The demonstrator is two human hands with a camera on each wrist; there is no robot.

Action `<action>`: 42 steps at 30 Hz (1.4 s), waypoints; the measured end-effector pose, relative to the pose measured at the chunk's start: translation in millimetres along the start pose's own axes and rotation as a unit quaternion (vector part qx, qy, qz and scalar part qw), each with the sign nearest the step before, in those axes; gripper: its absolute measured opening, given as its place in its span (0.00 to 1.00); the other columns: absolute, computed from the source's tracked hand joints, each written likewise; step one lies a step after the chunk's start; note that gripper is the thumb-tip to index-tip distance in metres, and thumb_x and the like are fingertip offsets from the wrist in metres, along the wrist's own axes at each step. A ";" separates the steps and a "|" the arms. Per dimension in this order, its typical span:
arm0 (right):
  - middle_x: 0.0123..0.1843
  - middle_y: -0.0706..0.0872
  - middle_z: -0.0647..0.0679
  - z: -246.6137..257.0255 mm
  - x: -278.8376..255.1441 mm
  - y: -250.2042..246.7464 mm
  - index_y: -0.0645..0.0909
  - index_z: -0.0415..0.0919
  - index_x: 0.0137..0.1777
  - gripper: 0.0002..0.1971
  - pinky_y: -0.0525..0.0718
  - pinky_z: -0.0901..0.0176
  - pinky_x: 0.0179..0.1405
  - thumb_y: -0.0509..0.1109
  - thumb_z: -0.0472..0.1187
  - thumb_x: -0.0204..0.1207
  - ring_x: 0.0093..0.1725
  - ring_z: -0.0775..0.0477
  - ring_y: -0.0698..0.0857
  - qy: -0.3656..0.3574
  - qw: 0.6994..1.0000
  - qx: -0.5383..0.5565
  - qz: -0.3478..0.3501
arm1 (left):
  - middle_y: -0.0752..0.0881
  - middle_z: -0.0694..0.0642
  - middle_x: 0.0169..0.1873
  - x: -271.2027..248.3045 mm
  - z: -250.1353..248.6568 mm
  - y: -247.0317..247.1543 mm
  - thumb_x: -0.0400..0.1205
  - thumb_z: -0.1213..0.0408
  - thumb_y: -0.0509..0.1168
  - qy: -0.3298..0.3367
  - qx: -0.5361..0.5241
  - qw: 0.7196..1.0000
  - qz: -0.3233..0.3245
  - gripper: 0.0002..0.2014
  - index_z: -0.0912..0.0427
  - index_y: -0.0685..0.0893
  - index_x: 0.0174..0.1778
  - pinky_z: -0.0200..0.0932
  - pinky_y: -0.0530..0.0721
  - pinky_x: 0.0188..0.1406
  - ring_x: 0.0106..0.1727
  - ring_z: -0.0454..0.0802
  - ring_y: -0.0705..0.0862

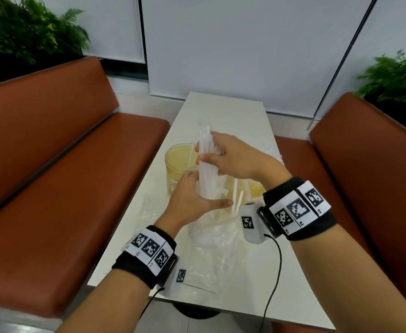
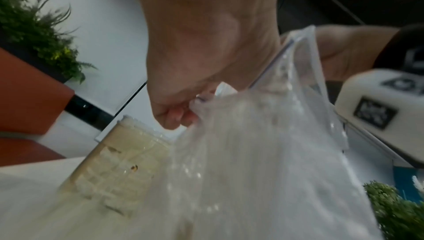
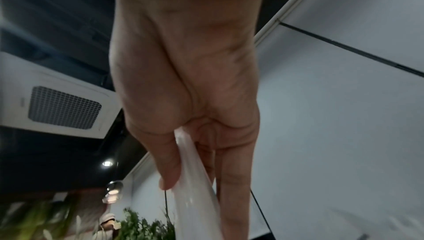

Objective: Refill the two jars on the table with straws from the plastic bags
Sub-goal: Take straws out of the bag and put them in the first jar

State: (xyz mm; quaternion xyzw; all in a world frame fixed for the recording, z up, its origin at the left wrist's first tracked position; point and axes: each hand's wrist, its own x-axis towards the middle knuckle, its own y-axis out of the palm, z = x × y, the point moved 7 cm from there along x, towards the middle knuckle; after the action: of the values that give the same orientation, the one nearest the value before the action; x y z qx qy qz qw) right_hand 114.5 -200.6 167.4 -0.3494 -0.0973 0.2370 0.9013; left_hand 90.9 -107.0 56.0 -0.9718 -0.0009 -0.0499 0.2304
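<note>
Above the middle of the counter (image 1: 221,109), the right hand (image 1: 230,159) is clenched around a bundle of white straws (image 1: 206,164), thumb on one side and fingers on the other, as the right wrist view confirms. The bundle stands nearly upright, its long axis running from the hand down into the mouth of a clear plastic bag (image 1: 211,231). The left hand (image 1: 192,200) pinches the bag's rim, seen close in the left wrist view. A yellowish jar (image 1: 178,164) stands just beyond and left of the bundle, almost touching the bag; a second jar (image 1: 254,188) sits right of the bag, under the right wrist, with a few straws leaning in it. The right hand is nearer either jar, so I judge the bundle needs lifting clear of the bag, then lowering upright.
</note>
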 end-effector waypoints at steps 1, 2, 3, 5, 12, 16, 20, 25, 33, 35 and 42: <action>0.59 0.88 0.48 4.7 1.6 -1.9 0.80 0.42 0.66 0.11 0.91 0.45 0.57 0.68 0.42 0.86 0.59 0.44 0.89 -0.002 1.000 0.005 -0.015 | 0.85 0.44 0.57 2.2 -0.1 0.7 0.59 0.38 0.84 0.004 -0.022 1.000 -0.020 0.28 0.27 0.80 0.52 0.46 0.85 0.57 0.59 0.44 0.84; 0.62 0.88 0.45 6.5 3.7 -3.8 0.79 0.41 0.68 0.14 0.90 0.43 0.59 0.68 0.43 0.85 0.61 0.42 0.88 -0.002 0.999 0.003 -0.035 | 0.87 0.46 0.52 4.6 1.7 0.1 0.63 0.42 0.84 0.002 -0.042 0.998 -0.045 0.22 0.31 0.82 0.48 0.46 0.87 0.52 0.55 0.45 0.86; 0.63 0.87 0.43 6.4 6.1 -5.4 0.79 0.40 0.68 0.15 0.89 0.41 0.60 0.69 0.45 0.85 0.61 0.41 0.88 -0.004 0.998 0.001 -0.056 | 0.89 0.48 0.48 7.0 5.4 -1.2 0.67 0.46 0.82 -0.006 -0.056 0.996 -0.072 0.17 0.38 0.84 0.47 0.47 0.89 0.48 0.49 0.46 0.88; 0.59 0.88 0.44 3.5 7.7 -5.7 0.80 0.41 0.66 0.16 0.90 0.40 0.57 0.72 0.47 0.82 0.58 0.42 0.89 -0.011 0.995 0.023 -0.095 | 0.89 0.51 0.41 11.0 11.1 -1.7 0.74 0.53 0.79 -0.016 -0.069 0.993 -0.095 0.12 0.53 0.86 0.46 0.45 0.87 0.40 0.42 0.48 0.88; 0.39 0.91 0.43 -21.7 11.4 41.4 0.85 0.40 0.50 0.15 0.91 0.56 0.48 0.81 0.49 0.74 0.39 0.48 0.91 0.016 0.959 0.252 -0.129 | 0.86 0.41 0.44 16.3 3.6 5.1 0.81 0.66 0.74 -0.005 -0.112 0.992 -0.061 0.17 0.57 0.82 0.64 0.30 0.85 0.43 0.46 0.35 0.85; 0.26 0.80 0.48 -9.9 17.3 37.4 0.79 0.40 0.41 0.15 0.84 0.55 0.31 0.74 0.50 0.81 0.24 0.50 0.80 -0.004 0.949 0.250 -0.191 | 0.88 0.44 0.43 10.9 5.5 1.7 0.77 0.65 0.78 -0.029 -0.129 0.989 -0.058 0.17 0.49 0.79 0.56 0.36 0.87 0.43 0.46 0.44 0.88; 0.26 0.79 0.46 25.4 14.1 -3.3 0.77 0.41 0.39 0.15 0.82 0.54 0.26 0.72 0.48 0.83 0.23 0.48 0.78 -0.088 0.935 0.258 -0.226 | 0.90 0.47 0.44 14.4 11.5 -2.0 0.68 0.51 0.84 -0.047 -0.066 0.995 -0.056 0.19 0.53 0.85 0.48 0.47 0.88 0.44 0.44 0.46 0.88; 0.24 0.77 0.50 55.9 -4.3 -103.1 0.77 0.42 0.42 0.12 0.81 0.53 0.30 0.70 0.47 0.85 0.23 0.48 0.77 -0.168 0.877 0.309 -0.327 | 0.82 0.45 0.53 6.1 17.1 -6.7 0.65 0.51 0.85 -0.019 0.000 0.999 -0.044 0.20 0.47 0.90 0.51 0.35 0.75 0.45 0.41 0.35 0.75; 0.30 0.79 0.46 -52.7 30.4 -136.4 0.76 0.41 0.48 0.11 0.79 0.61 0.29 0.72 0.48 0.83 0.25 0.51 0.77 -0.104 0.875 0.217 -0.420 | 0.83 0.48 0.55 3.8 18.0 -23.5 0.74 0.55 0.80 0.003 0.030 0.998 -0.061 0.13 0.48 0.92 0.52 0.38 0.77 0.48 0.40 0.37 0.76; 0.35 0.80 0.43 -92.1 46.4 -115.0 0.75 0.41 0.51 0.12 0.78 0.67 0.28 0.71 0.49 0.83 0.28 0.51 0.78 -0.048 0.896 0.201 -0.394 | 0.84 0.48 0.54 4.9 16.8 -24.4 0.74 0.55 0.80 0.005 0.027 0.998 -0.060 0.12 0.50 0.92 0.53 0.37 0.76 0.48 0.40 0.36 0.75; 0.35 0.85 0.51 -171.6 47.5 -76.6 0.87 0.37 0.44 0.16 0.86 0.53 0.41 0.80 0.51 0.74 0.39 0.48 0.87 0.130 0.901 0.117 -0.398 | 0.82 0.46 0.50 8.9 10.0 -21.2 0.75 0.58 0.80 0.004 0.011 0.998 -0.058 0.11 0.52 0.93 0.53 0.32 0.74 0.43 0.37 0.37 0.77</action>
State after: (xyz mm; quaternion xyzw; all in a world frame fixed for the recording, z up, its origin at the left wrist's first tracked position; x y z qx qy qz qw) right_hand 241.9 -326.5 93.2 -0.2015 -0.0815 -0.1789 0.9596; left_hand 100.2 -83.7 57.4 -0.9673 -0.0568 -0.0670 0.2380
